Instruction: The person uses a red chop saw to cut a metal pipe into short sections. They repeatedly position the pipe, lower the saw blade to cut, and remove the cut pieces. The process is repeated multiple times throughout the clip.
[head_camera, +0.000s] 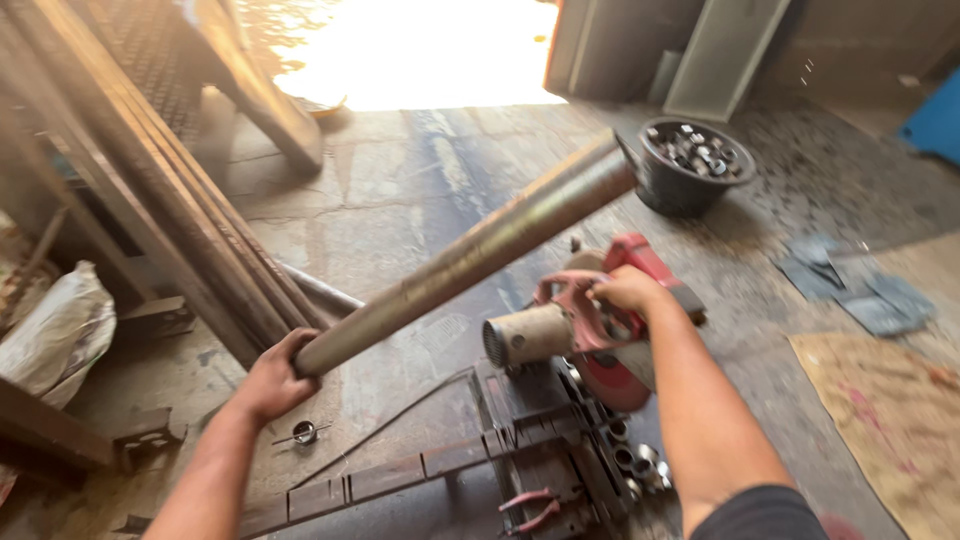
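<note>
Long grey-brown metal pipe (470, 258) runs slantwise through the head view, from our left hand (272, 378) low on the left up toward a black bucket of small metal rings (694, 165) near the far right of the concrete floor (400, 190). We have our left hand closed around the pipe's near end, fingers wrapped over it; the palm side is hidden behind the tube. The pipe's far end overlaps the bucket's rim, so we cannot tell whether they touch.

Our right hand (628, 290) is clenched on the red handle of a red chop saw (600, 320) standing on a dark steel base (545, 440); its fingertips are tucked out of sight under the handle. The saw's blade is mostly covered by our forearm. A few short cut rings (640, 465) lie at the base's right edge, blurred. Rusty steel bars (150, 190) lean along the left, cut off by the frame. A white sack (55, 330) sits at the left edge.
</note>
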